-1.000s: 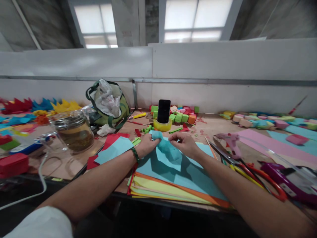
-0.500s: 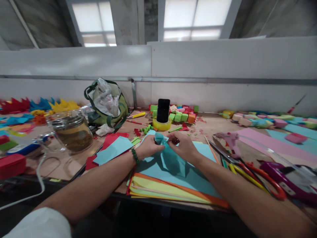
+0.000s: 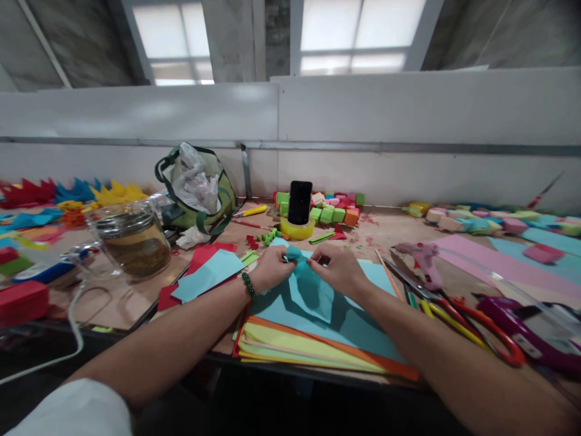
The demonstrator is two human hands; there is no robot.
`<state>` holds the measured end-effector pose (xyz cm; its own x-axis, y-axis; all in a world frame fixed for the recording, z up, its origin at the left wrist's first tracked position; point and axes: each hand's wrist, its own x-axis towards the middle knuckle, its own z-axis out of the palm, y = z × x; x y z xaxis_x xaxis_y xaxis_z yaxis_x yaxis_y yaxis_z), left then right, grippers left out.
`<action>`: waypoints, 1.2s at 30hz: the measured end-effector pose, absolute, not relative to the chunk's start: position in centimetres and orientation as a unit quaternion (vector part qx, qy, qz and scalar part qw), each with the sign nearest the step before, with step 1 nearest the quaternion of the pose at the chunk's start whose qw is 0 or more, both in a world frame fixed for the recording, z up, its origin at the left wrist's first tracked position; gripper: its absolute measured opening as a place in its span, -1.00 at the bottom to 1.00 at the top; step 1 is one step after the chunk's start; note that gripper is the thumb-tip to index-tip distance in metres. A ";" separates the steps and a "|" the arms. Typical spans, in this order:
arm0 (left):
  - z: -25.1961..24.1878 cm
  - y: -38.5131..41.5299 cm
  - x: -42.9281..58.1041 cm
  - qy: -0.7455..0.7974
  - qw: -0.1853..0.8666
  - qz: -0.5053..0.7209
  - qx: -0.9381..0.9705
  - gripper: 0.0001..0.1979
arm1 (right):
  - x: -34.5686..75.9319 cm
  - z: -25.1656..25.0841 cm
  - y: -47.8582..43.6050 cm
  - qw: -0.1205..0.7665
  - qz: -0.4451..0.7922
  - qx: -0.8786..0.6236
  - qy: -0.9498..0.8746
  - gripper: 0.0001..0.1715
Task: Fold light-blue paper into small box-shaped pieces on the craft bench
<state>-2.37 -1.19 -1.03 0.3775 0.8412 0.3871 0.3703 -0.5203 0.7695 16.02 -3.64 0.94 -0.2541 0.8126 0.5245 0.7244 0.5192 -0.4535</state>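
Between my two hands is a piece of blue-green paper (image 3: 311,295), bent and partly folded, raised above a stack of coloured sheets (image 3: 313,348) with light blue on top. My left hand (image 3: 273,270), with a green bead bracelet at the wrist, pinches the paper's upper left part. On the other side my right hand (image 3: 338,268) has thumb and fingers closed on its upper right edge. The lower part of the paper hangs loose towards me. My fingers hide some of the folds.
A phone (image 3: 299,203) stands in a yellow tape roll (image 3: 297,228), with folded paper cubes (image 3: 333,214) behind. Scissors (image 3: 454,315), a pink glue gun (image 3: 424,263) and a purple tool (image 3: 521,333) lie right. A glass jar (image 3: 134,245) and green bag (image 3: 222,197) stand left.
The blue-green paper has turned slightly and its loose lower part has shifted a little to the left. Both hands have moved only slightly and keep their hold.
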 end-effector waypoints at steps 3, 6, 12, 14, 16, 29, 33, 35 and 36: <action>-0.7 -1.4 -2.3 0.379 0.292 0.393 0.785 -0.89 | 15.8 1.0 -3.8 0.362 0.051 -0.488 -0.793 -0.90; -0.6 -1.6 -2.2 0.386 0.283 0.385 0.789 -0.87 | 15.8 0.9 -3.8 0.355 0.058 -0.495 -0.791 -0.95; -0.3 -2.3 -1.9 0.409 0.271 0.359 0.794 -0.93 | 15.9 0.7 -3.9 0.330 0.114 -0.504 -0.790 -0.78; 0.1 -2.8 -1.8 0.425 0.257 0.363 0.788 -0.93 | 15.9 0.8 -4.0 0.318 0.135 -0.504 -0.791 -0.84; 0.6 -3.2 -1.8 0.440 0.247 0.360 0.785 -0.76 | 15.9 0.9 -3.9 0.310 0.161 -0.501 -0.792 -0.86; -0.3 -2.2 -2.4 0.421 0.336 0.290 0.791 -0.77 | 16.8 0.6 -2.5 0.313 0.275 -0.472 -0.777 -0.85; -0.3 -2.1 -2.5 0.414 0.336 0.304 0.789 -0.79 | 16.5 0.8 -2.8 0.354 0.268 -0.449 -0.775 -0.82; -0.2 -2.1 -2.5 0.411 0.340 0.313 0.785 -0.80 | 16.4 1.2 -2.9 0.381 0.269 -0.437 -0.769 -0.78; -0.2 -2.1 -2.5 0.411 0.343 0.318 0.782 -0.82 | 16.4 1.4 -3.0 0.399 0.277 -0.432 -0.760 -0.75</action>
<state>-2.54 -2.08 -0.20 0.4603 0.8614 0.2146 0.4252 -0.4261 0.7985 16.38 -2.98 1.41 -0.3089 0.8771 0.3678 0.4354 0.4742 -0.7652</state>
